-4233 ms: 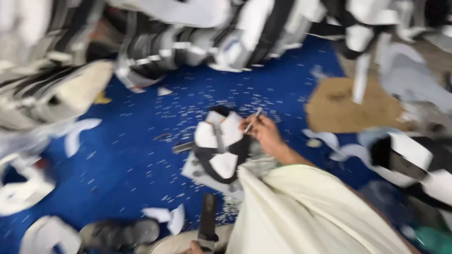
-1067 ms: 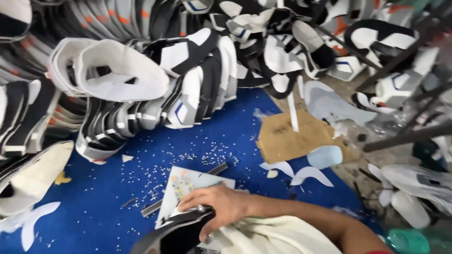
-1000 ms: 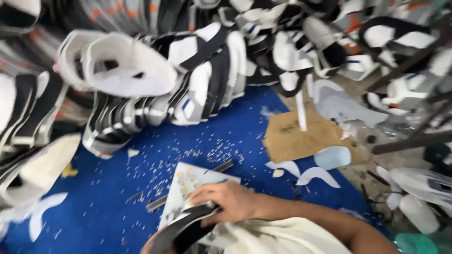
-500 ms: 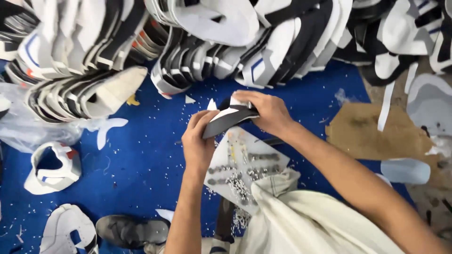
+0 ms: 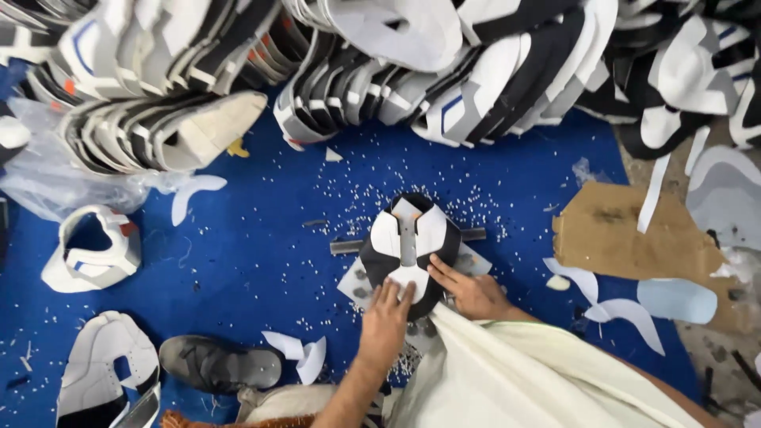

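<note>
A black and white shoe upper (image 5: 411, 244) lies spread flat on a pale board (image 5: 355, 284) over the blue mat. My left hand (image 5: 387, 322) presses its near edge with fingers spread. My right hand (image 5: 468, 290) rests flat on its lower right side, fingers pointing up left. Neither hand grips anything. A thin dark metal bar (image 5: 349, 246) pokes out from under the upper on both sides.
Rows of stacked shoe uppers (image 5: 396, 71) fill the far side. A loose white upper (image 5: 93, 250) lies left, another (image 5: 111, 372) at lower left beside a dark sandal (image 5: 218, 366). Brown cardboard (image 5: 634, 238) and white offcuts (image 5: 610, 305) sit right. Small white punch chips scatter the blue mat (image 5: 254, 254).
Half a second ago both hands held the folded upper up above the board. Now it lies spread open on the board with both hands flat on it.
</note>
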